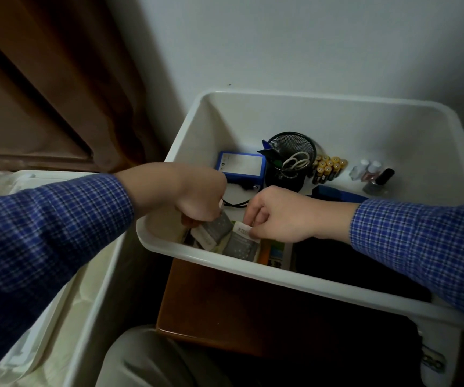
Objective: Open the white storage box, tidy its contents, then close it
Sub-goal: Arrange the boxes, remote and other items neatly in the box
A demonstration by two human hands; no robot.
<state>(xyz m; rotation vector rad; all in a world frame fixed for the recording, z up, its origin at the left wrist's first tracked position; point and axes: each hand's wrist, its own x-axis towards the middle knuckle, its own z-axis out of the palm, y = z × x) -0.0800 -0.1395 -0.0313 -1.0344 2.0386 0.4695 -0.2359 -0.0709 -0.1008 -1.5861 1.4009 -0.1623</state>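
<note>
The white storage box (281,107) stands open against the wall, with no lid on it. Both my hands reach into its near left corner. My left hand (200,192) grips a grey dotted packet (215,226) with curled fingers. My right hand (278,216) pinches the top of a second grey dotted packet (240,241) beside it. Farther in sit a blue box (240,166), a black mesh cup (290,160) holding scissors, a cluster of batteries (327,169) and small bottles (373,174).
A wooden stand (225,300) carries the box. A white bin with a liner (66,317) stands at the left. A brown curtain (57,79) hangs behind it. Something dark fills the box's near right part (336,261). My knee (147,358) is below.
</note>
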